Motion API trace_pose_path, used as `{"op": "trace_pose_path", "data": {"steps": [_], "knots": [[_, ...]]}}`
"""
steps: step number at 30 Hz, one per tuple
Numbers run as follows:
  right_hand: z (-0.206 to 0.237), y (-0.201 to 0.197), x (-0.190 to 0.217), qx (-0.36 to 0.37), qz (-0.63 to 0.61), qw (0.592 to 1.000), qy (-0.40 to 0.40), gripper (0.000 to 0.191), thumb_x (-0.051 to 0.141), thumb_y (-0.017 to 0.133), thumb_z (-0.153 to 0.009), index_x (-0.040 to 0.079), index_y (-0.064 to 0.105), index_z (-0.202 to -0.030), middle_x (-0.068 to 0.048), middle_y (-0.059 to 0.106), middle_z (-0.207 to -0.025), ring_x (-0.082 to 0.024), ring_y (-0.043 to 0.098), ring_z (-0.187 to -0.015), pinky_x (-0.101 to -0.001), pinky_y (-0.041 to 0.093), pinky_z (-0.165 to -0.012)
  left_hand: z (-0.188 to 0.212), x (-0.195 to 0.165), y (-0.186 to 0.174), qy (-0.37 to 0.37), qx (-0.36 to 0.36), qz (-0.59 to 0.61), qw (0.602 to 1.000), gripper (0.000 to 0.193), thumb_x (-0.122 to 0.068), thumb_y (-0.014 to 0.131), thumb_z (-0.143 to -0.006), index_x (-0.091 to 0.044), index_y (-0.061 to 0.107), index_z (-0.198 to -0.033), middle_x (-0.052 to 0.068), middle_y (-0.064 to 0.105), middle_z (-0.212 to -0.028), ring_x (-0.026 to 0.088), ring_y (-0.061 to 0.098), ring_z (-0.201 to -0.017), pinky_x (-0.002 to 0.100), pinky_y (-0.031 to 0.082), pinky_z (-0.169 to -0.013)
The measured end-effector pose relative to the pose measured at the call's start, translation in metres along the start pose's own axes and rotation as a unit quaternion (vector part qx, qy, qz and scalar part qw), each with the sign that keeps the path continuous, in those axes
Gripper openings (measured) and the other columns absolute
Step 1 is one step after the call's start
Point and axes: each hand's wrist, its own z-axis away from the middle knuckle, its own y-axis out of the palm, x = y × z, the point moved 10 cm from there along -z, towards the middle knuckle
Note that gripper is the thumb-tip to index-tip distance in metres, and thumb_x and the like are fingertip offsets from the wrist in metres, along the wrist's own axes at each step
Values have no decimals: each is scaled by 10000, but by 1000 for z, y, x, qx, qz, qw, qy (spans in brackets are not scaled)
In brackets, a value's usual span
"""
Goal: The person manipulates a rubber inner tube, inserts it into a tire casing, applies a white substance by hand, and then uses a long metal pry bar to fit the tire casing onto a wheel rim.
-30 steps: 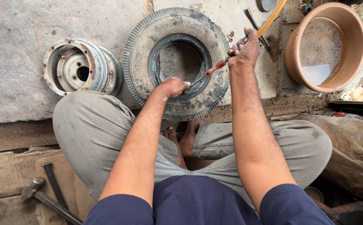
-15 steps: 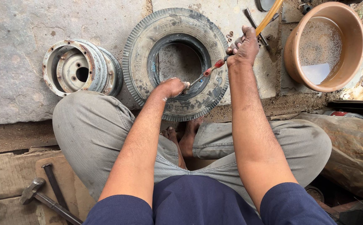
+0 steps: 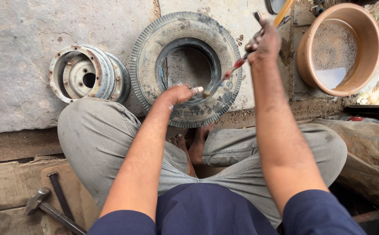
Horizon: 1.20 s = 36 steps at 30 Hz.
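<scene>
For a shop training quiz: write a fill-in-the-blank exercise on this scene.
1. The left hand presses on the inner edge of the grey ____.
2. The right hand grips a thin tool whose tip reaches toward the ____ hand.
3. The metal wheel rim lies to the ____ of the tyre.
4. The brown tub holds ____.

Missing words: tyre; left; left; water

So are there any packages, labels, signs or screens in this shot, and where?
None that can be made out: no package, label, sign or screen shows.
What lies about is bare work gear: a grey tyre on the stone floor, a rusty wheel rim to its left, a brown basin at upper right, a hammer at lower left.
</scene>
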Motion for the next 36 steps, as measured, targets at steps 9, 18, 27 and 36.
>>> {"op": "trace_pose_path", "data": {"steps": [9,18,27,36], "knots": [[-5,-4,11,16,-23,999,-23,351,213,776,-878,161,491,-680,39,431,-501,-96,376,-386,-317,368,-380,59,-30,0,66,-15,-370,926,1343,-579,1046,-457,-129,375,-1530,122,427,-1544,289,328,-1459,412,207,-1215],[-2,2,-12,40,-40,998,-17,359,257,752,-882,174,466,-681,52,391,-502,-95,335,-384,-315,358,-403,73,-35,1,68,0,-367,928,986,-504,1005,-503,-132,660,-1349,84,606,-1452,258,476,-1435,384,252,-1265],[-10,12,-25,13,-51,998,-27,341,257,774,-871,163,510,-676,49,470,-507,-81,378,-389,-292,376,-366,20,4,-26,-19,-168,-61,984,482,-348,715,-907,-148,665,-1342,90,670,-1254,266,624,-1116,457,509,-981],[-16,21,-52,5,-41,999,-9,323,282,735,-898,155,503,-711,45,438,-538,-86,349,-413,-320,372,-423,-2,20,42,-54,48,423,903,699,-621,442,-992,-86,519,-1435,221,708,-781,202,640,-491,297,519,-432]]}}
